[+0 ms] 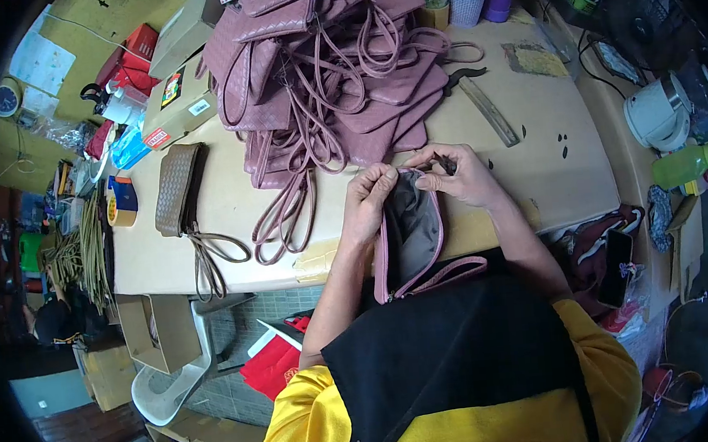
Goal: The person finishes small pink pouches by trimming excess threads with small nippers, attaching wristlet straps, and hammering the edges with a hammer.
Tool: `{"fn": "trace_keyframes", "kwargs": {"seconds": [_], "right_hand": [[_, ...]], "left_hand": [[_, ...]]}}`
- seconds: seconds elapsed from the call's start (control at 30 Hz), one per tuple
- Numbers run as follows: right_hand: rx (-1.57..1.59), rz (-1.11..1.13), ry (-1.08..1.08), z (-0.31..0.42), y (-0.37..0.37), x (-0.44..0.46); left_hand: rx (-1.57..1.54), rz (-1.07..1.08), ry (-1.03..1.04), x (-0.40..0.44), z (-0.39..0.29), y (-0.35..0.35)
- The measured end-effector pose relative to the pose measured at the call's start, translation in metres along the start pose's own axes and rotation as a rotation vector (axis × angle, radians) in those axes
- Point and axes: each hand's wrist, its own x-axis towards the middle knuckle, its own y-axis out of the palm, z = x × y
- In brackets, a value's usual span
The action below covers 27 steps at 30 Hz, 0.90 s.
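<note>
An open pink pouch (382,256) with a dark grey lining hangs between my hands at the table's front edge, its strap lying toward my apron. My left hand (371,199) pinches the pouch's upper left edge. With closed fingers my right hand (457,176) is at its upper right edge and also holds a small dark tool (447,164), mostly hidden by the fingers. Just beyond my hands lies a large heap of pink woven pouches (359,79) with looped wrist straps. A brown woven pouch (178,189) with its strap rests to the left.
Dark-handled pliers (465,74) and a flat metal bar (488,111) lie right of the heap. Cardboard boxes (180,102) and a tape roll (122,201) are at the left. Jars and cups (467,4) stand at the back. A person (52,319) is at far left.
</note>
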Motion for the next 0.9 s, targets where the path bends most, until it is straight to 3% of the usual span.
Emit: {"fn": "trace_keyframes", "kwargs": {"seconds": [0.03,0.1,0.13,0.17,0.23,0.27,0.33,0.4,0.47,0.5,0.53,0.6,0.67,0.9], "right_hand": [[0.001,0.000,0.000,-0.001,0.002,-0.001],[-0.450,-0.209,-0.432,-0.003,0.006,-0.002],[-0.450,-0.214,-0.431,-0.006,0.006,-0.002],[-0.265,-0.275,-0.423,-0.010,0.007,-0.002],[0.242,-0.317,-0.359,-0.013,0.002,-0.001],[0.612,-0.289,-0.446,-0.022,-0.001,0.008],[0.716,-0.207,-0.500,-0.028,-0.018,0.012],[0.744,-0.255,-0.455,-0.027,-0.020,0.012],[0.452,-0.325,-0.144,-0.021,-0.025,0.009],[0.318,-0.475,-0.204,-0.027,-0.019,0.018],[0.316,-0.473,-0.210,-0.028,-0.020,0.016],[0.010,-0.344,-0.083,-0.026,-0.021,0.005],[0.031,-0.329,-0.112,-0.026,-0.020,0.001],[-0.068,-0.300,-0.306,-0.001,-0.015,-0.013]], "left_hand": [[0.032,0.040,0.017,0.001,0.003,-0.003],[0.009,0.039,0.025,0.000,0.005,-0.002],[-0.015,0.038,0.034,-0.001,0.003,0.001],[-0.015,0.042,0.032,0.000,0.000,0.003],[0.195,-0.025,0.370,0.001,-0.016,0.010],[0.237,-0.053,0.293,0.003,-0.008,-0.002],[0.139,-0.090,0.149,-0.004,-0.026,0.012],[0.372,-0.034,0.244,0.003,-0.013,0.006],[0.334,-0.080,0.202,-0.001,-0.007,0.013],[0.386,-0.100,0.231,-0.001,-0.007,0.015],[0.438,-0.120,0.262,0.000,-0.008,0.017],[0.371,-0.146,0.282,-0.002,-0.009,0.022],[-0.003,-0.120,0.100,-0.003,-0.010,0.021],[0.119,-0.156,0.269,-0.006,-0.002,0.017]]}}
